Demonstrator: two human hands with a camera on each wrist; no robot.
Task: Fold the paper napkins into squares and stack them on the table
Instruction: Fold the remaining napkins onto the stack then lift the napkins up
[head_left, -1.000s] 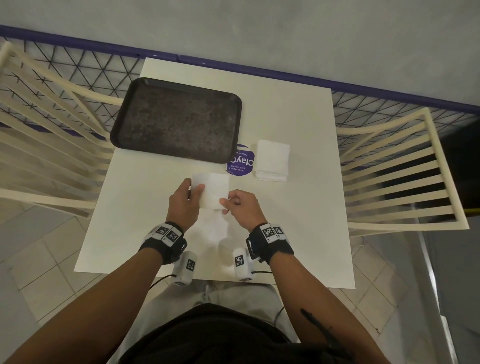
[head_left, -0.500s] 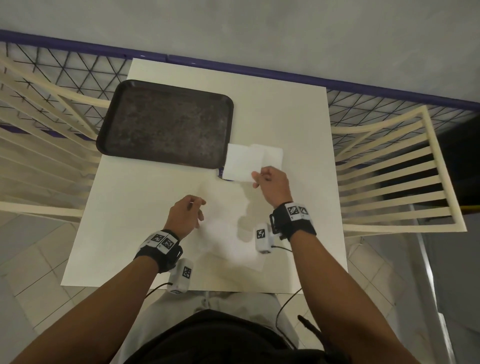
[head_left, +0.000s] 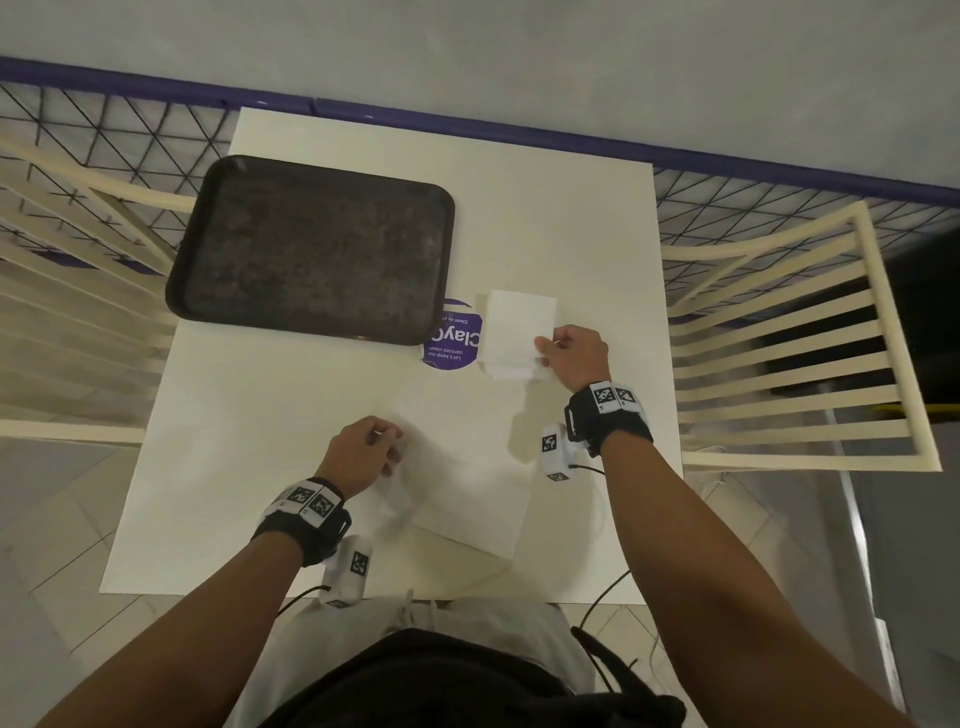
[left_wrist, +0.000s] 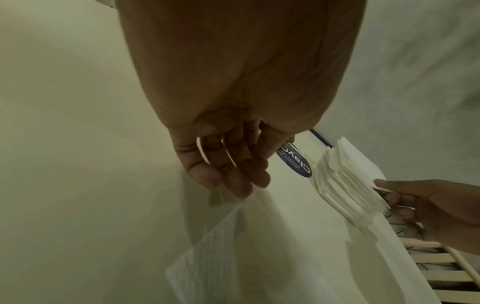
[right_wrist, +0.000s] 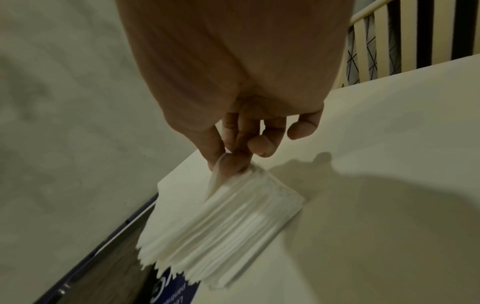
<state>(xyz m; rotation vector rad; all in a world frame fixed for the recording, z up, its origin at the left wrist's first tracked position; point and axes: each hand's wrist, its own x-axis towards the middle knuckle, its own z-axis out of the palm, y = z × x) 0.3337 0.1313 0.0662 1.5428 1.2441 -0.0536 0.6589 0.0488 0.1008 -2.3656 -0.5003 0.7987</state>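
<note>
A stack of folded white napkins (head_left: 511, 366) (left_wrist: 345, 185) (right_wrist: 233, 222) sits on the cream table (head_left: 571, 218), right of a purple round sticker (head_left: 454, 343). My right hand (head_left: 545, 351) (right_wrist: 228, 164) pinches the near right corner of the top folded napkin (head_left: 519, 322), which lies on the stack. Flat unfolded napkins (head_left: 467, 483) (left_wrist: 233, 257) lie near the front edge. My left hand (head_left: 387, 447) (left_wrist: 233, 183) hovers at their left edge, fingers loose and nearly straight, holding nothing that I can see.
A dark empty tray (head_left: 311, 249) occupies the table's back left, touching the sticker. Slatted cream chairs stand to the right (head_left: 779, 353) and left (head_left: 78, 260). Black wire mesh with a purple rail (head_left: 467, 124) runs behind the table.
My right hand carried the folded napkin from the table's middle to the right and set it on the stack. My left hand let go of it and came down to the flat napkins.
</note>
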